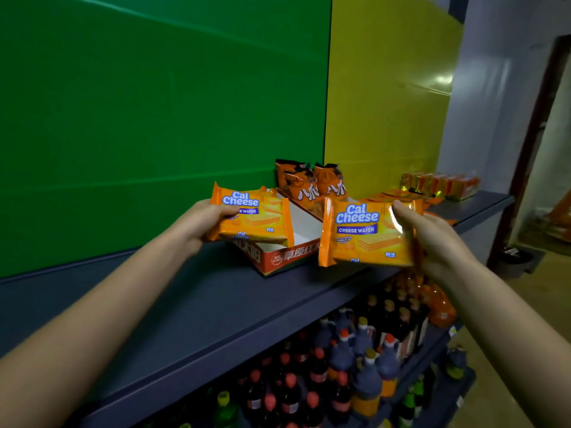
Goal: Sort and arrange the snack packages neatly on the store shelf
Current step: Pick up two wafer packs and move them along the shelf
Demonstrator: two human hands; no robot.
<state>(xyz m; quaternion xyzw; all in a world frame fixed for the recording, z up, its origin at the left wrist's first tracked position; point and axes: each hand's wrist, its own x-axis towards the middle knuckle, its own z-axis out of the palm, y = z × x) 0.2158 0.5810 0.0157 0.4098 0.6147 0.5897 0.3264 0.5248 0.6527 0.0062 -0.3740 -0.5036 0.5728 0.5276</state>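
My left hand (200, 222) grips an orange Cal Cheese wafer pack (256, 216) by its left edge, holding it over the left end of a red and white cardboard tray (285, 256) on the dark blue shelf (191, 304). My right hand (432, 239) holds a second Cal Cheese wafer pack (366, 234) by its right edge, in front of the tray's right side. Two orange snack bags (312, 188) stand upright at the back of the tray. More flat orange packs (398, 196) lie on the shelf behind the right pack, partly hidden.
A green panel (154, 118) and a yellow panel (386, 103) back the shelf. Gold and orange wrapped boxes (438, 185) sit at the shelf's far right end. Several bottles (349, 359) crowd the lower shelf. The aisle floor lies to the right.
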